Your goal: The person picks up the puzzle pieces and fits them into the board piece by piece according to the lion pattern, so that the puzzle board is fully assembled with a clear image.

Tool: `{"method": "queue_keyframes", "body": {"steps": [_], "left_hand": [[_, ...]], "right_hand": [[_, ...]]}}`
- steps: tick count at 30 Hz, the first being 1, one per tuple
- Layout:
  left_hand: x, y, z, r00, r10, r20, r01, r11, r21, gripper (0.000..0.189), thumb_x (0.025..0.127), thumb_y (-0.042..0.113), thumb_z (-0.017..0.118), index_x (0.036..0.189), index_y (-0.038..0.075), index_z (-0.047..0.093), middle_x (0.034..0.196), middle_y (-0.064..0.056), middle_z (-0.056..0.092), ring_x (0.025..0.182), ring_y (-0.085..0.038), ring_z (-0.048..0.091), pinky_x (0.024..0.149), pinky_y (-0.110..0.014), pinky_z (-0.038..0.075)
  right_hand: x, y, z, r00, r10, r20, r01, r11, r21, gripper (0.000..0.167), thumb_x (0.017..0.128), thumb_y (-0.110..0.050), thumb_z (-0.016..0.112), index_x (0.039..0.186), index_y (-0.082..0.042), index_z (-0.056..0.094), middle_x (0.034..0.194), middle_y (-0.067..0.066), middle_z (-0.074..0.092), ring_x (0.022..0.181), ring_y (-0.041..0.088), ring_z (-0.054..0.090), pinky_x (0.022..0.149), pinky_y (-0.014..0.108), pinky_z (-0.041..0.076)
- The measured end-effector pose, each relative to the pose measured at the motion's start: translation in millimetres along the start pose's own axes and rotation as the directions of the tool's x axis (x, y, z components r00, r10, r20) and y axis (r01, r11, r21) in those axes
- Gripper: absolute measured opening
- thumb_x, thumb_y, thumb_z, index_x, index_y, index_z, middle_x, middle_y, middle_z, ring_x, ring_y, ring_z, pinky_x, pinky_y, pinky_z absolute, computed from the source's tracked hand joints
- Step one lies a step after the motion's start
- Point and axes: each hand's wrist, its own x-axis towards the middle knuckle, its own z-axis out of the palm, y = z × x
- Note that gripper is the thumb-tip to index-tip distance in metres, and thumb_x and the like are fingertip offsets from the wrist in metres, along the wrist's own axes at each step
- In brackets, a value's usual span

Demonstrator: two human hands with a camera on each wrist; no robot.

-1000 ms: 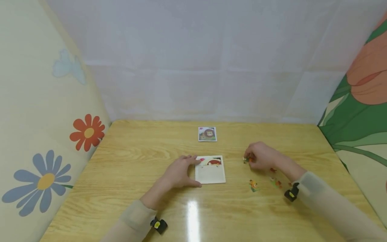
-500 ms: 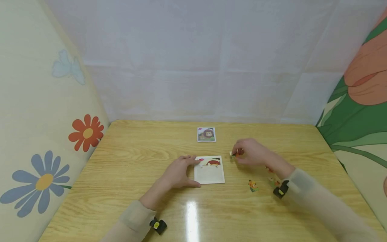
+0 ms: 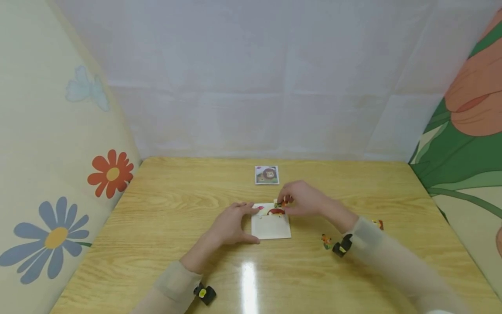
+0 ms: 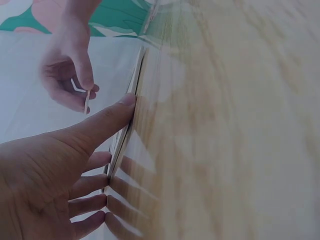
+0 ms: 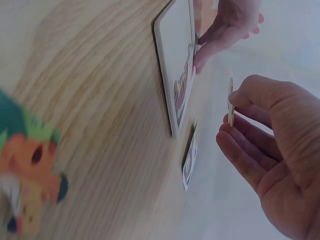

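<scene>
1. The right hand (image 3: pixel 303 198) pinches one small printed piece (image 3: pixel 279 204) between thumb and fingertips, the gap between them narrowed to the piece's thickness.
2. That piece is raised over the far right corner of the puzzle tray (image 3: pixel 271 229); the right wrist view shows it nearly edge-on, clear of the tray.
3. The left hand (image 3: pixel 231 223) is spread wide, thumb and fingers extended, touching the tray's left side without wrapping round it.
4. The tray lies flat on the bench (image 3: pixel 157 244), in front of the person. Its far strip bears a pink flower and part of a reddish-brown mane; the nearer portion is plain and pale.
5. Beyond the tray lies a picture card (image 3: pixel 266 175) printed with a maned lion and a smaller animal; any lettering on it is too small to read.
6. Right of the tray are an orange-and-green piece (image 3: pixel 326 241) and, farther right, a red-and-yellow piece (image 3: pixel 378 224), partly hidden by the right sleeve.
7. The black left wrist unit (image 3: pixel 205 293) and right wrist unit (image 3: pixel 342 245) each carry a yellow mark, its details illegible.
</scene>
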Motion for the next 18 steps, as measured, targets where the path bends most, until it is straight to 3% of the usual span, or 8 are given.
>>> {"method": "queue_keyframes", "body": {"steps": [12, 18], "left_hand": [[-2.5, -0.6, -0.1, 1.000, 0.005, -0.004, -0.005, 1.000, -0.006, 0.086, 0.069, 0.049, 0.099, 0.141, 0.014, 0.069, 0.158, -0.016, 0.057, 0.148, -0.043, 0.050, 0.123, -0.061, 0.043], [-1.5, -0.8, -0.5, 1.000, 0.002, -0.006, -0.002, 1.000, -0.016, 0.088, 0.069, 0.049, 0.099, 0.143, 0.014, 0.068, 0.157, -0.016, 0.058, 0.149, -0.043, 0.049, 0.123, -0.062, 0.042]], "right_hand": [[17.1, -17, 22, 0.997, -0.058, 0.049, 0.056, 0.997, 0.044, 0.014, 0.091, -0.009, 0.077, 0.104, -0.007, 0.080, 0.096, 0.004, 0.077, 0.080, 0.010, 0.065, 0.071, 0.014, 0.054], [22.7, -23, 32, 0.995, -0.076, 0.066, 0.073, 0.996, 0.047, 0.014, 0.091, -0.010, 0.078, 0.104, -0.005, 0.080, 0.098, 0.006, 0.079, 0.083, 0.009, 0.068, 0.075, 0.014, 0.056]]}}
